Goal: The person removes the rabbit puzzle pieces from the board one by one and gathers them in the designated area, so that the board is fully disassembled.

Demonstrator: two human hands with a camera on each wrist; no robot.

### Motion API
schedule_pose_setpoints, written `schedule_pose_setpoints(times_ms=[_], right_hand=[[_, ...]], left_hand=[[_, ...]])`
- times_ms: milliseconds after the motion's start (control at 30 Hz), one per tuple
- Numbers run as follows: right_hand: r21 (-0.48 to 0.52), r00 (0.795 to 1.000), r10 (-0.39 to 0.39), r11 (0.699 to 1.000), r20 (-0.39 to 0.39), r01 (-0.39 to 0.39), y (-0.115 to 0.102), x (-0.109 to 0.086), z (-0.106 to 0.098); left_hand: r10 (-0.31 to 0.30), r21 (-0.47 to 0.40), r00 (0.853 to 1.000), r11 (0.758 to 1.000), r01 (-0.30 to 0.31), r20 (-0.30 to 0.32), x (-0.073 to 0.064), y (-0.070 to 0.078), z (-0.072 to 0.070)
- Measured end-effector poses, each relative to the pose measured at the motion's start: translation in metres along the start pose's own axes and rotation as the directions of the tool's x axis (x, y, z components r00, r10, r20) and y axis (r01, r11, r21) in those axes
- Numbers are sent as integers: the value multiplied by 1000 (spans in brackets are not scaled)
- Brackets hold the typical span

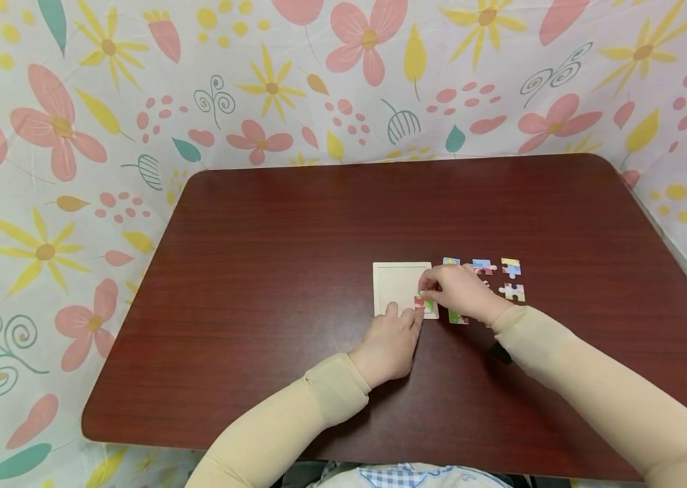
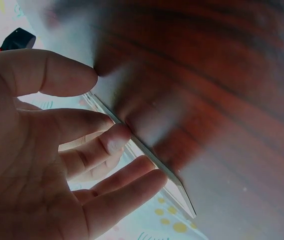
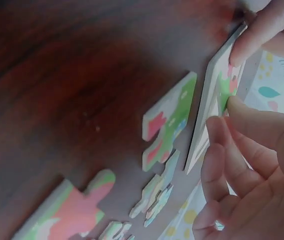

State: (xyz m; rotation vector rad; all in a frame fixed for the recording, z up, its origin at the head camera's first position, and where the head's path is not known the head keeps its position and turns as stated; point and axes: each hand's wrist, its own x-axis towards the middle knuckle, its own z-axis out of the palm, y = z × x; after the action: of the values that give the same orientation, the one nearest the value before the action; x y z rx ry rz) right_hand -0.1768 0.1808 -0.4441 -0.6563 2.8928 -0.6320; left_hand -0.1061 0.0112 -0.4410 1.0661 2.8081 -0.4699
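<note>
A square, pale puzzle tray (image 1: 392, 278) lies on the table, with a red and green puzzle piece (image 1: 420, 302) in its near right corner. My right hand (image 1: 459, 291) reaches over the tray's right side. In the right wrist view, its thumb and forefinger pinch the edge of that puzzle piece (image 3: 225, 86). My left hand (image 1: 387, 346) rests at the tray's near edge, a fingertip touching the piece from the other side. The left wrist view shows loosely bent, spread fingers (image 2: 127, 195) along the tray's rim (image 2: 151, 157).
Right of the tray lie several loose puzzle pieces (image 1: 512, 292), some partly hidden under my right hand. One green and pink piece (image 3: 169, 120) sits close beside the tray. The dark red table (image 1: 246, 271) stands against a flower-patterned cloth (image 1: 313, 88).
</note>
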Motion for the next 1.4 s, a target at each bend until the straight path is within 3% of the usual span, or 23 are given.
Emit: schedule_pose_setpoints(times_ms=[567,1033,1400], right_hand=[[185,991,25,981,131,-49,7,3,-9],[218,994,-3,976,105,-20,8,1,-9],[234,997,27,971,66,-42,11,-1,-19]], left_hand=[[7,13,1000,1000,-7,-8,0,1,2],[-1,20,1000,1000,1,-11,-2,2,1],[-7,-17,999,1000,6,-36,-4,3,1]])
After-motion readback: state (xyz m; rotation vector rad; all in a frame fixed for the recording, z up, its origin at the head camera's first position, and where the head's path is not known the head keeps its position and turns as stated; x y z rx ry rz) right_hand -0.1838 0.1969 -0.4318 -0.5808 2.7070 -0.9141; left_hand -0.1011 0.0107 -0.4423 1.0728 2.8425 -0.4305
